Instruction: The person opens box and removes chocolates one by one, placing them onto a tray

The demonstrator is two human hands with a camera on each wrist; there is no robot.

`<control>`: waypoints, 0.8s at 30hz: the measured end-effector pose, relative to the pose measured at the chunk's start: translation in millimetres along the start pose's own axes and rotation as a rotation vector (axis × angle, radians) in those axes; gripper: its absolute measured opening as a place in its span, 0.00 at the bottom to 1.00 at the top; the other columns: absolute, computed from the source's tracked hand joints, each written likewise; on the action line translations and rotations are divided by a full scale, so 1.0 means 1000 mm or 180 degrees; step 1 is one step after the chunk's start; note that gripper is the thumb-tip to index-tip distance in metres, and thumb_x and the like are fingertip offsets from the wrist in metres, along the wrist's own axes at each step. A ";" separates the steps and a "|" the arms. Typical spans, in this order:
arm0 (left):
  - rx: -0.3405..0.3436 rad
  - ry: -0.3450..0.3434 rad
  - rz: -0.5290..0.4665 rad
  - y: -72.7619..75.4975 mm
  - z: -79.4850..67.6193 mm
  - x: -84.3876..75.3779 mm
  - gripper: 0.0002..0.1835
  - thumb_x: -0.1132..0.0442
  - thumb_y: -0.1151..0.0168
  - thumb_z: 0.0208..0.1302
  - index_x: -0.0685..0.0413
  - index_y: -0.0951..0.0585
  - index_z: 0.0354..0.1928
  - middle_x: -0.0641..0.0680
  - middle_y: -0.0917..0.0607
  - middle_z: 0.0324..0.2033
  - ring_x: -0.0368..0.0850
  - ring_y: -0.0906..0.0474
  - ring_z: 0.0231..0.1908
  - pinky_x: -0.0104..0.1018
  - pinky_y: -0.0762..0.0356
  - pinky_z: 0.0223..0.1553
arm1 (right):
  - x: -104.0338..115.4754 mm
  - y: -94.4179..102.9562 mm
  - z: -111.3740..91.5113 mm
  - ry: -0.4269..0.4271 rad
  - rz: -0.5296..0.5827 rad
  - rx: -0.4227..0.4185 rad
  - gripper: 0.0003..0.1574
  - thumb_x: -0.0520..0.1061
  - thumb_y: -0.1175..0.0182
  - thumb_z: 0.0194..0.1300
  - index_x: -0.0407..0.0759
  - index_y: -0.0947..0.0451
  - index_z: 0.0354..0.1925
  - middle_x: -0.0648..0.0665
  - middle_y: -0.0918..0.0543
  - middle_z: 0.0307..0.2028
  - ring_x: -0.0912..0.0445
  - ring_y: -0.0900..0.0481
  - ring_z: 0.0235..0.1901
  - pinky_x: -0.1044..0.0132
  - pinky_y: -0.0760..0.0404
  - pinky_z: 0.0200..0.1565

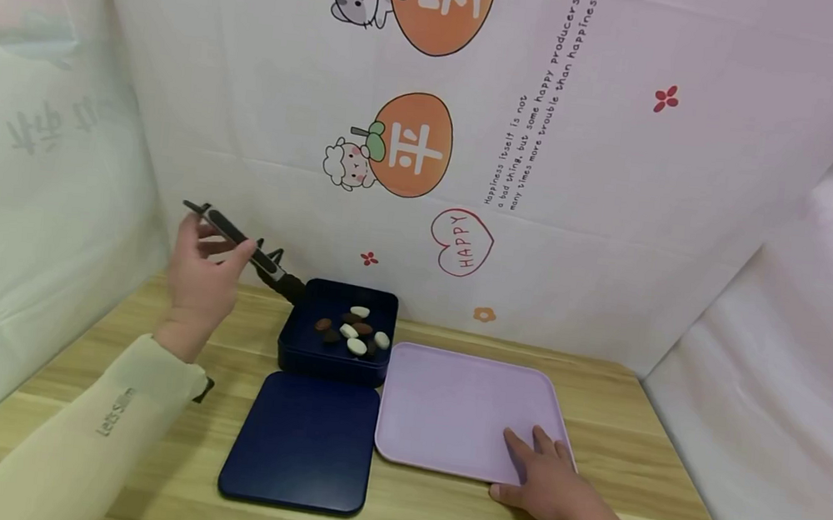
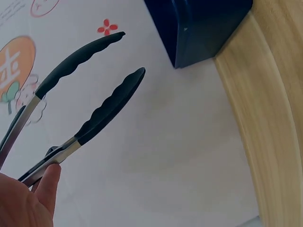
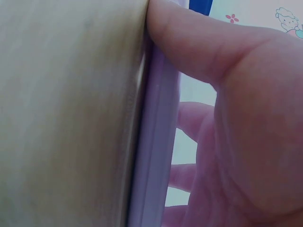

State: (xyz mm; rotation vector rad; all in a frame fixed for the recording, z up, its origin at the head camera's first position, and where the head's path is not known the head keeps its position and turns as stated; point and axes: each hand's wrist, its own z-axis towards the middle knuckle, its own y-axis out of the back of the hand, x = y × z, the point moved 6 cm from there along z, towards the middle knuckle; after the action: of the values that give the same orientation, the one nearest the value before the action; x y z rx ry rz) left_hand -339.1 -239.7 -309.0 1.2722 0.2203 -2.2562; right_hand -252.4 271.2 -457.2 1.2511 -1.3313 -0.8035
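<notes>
Wooden counter point(image 1: 437, 517) carries navy box point(image 1: 331, 365); left of box, left hand point(image 1: 204, 273) grips tongs point(image 2: 111, 108); right of box, right hand point(image 1: 553, 482), fingers spread, rests on lilac tray point(image 1: 454, 414)

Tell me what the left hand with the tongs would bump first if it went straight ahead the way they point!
Probably the dark blue box: the tongs in the left hand point toward its back-left corner. Their height is hard to judge, so they might pass over it.

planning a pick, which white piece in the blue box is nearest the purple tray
The rightmost white piece in the blue box; the other three lie farther left.
</notes>
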 end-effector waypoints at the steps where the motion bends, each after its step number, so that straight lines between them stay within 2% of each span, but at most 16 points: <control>1: 0.0048 -0.0052 0.0010 -0.006 0.000 0.000 0.31 0.49 0.32 0.65 0.46 0.32 0.65 0.52 0.27 0.52 0.46 0.23 0.50 0.35 0.24 0.47 | 0.000 0.000 0.000 -0.0003 -0.0006 -0.0001 0.60 0.74 0.33 0.53 0.42 0.35 0.73 0.19 0.47 0.69 0.16 0.54 0.64 0.22 0.45 0.56; 6: 0.0279 -0.0191 0.0046 -0.033 -0.001 0.007 0.31 0.51 0.33 0.66 0.53 0.32 0.64 0.55 0.26 0.53 0.50 0.24 0.50 0.43 0.22 0.49 | -0.001 0.000 0.000 -0.0046 -0.0012 0.0029 0.61 0.75 0.34 0.53 0.43 0.36 0.73 0.20 0.47 0.70 0.17 0.55 0.65 0.21 0.45 0.54; 11: 0.0390 -0.0143 0.0026 -0.051 -0.004 0.017 0.31 0.56 0.31 0.66 0.55 0.34 0.65 0.57 0.26 0.54 0.52 0.24 0.50 0.46 0.21 0.49 | -0.001 -0.001 0.001 -0.0041 -0.0018 0.0044 0.61 0.75 0.34 0.53 0.43 0.36 0.73 0.19 0.48 0.70 0.17 0.55 0.65 0.22 0.45 0.55; 17: 0.0503 -0.0110 0.0116 -0.065 -0.006 0.028 0.30 0.55 0.32 0.66 0.56 0.34 0.64 0.58 0.27 0.54 0.54 0.25 0.51 0.45 0.21 0.49 | -0.002 -0.001 0.001 -0.0053 -0.0092 0.0019 0.61 0.76 0.35 0.53 0.44 0.37 0.74 0.20 0.48 0.70 0.17 0.54 0.65 0.20 0.44 0.53; 24: 0.0562 -0.0105 0.0170 -0.073 -0.008 0.036 0.31 0.57 0.33 0.67 0.56 0.35 0.66 0.60 0.28 0.54 0.56 0.26 0.51 0.45 0.21 0.50 | -0.003 -0.002 0.003 -0.0057 -0.0058 0.0029 0.62 0.76 0.34 0.53 0.44 0.37 0.74 0.19 0.48 0.70 0.17 0.55 0.65 0.21 0.45 0.55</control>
State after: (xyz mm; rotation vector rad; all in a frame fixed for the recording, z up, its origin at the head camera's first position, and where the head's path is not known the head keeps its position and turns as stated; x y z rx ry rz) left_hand -386.4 -188.4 -351.9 1.3119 -0.0256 -2.2897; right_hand -255.0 273.4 -460.3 1.2676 -1.3410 -0.8241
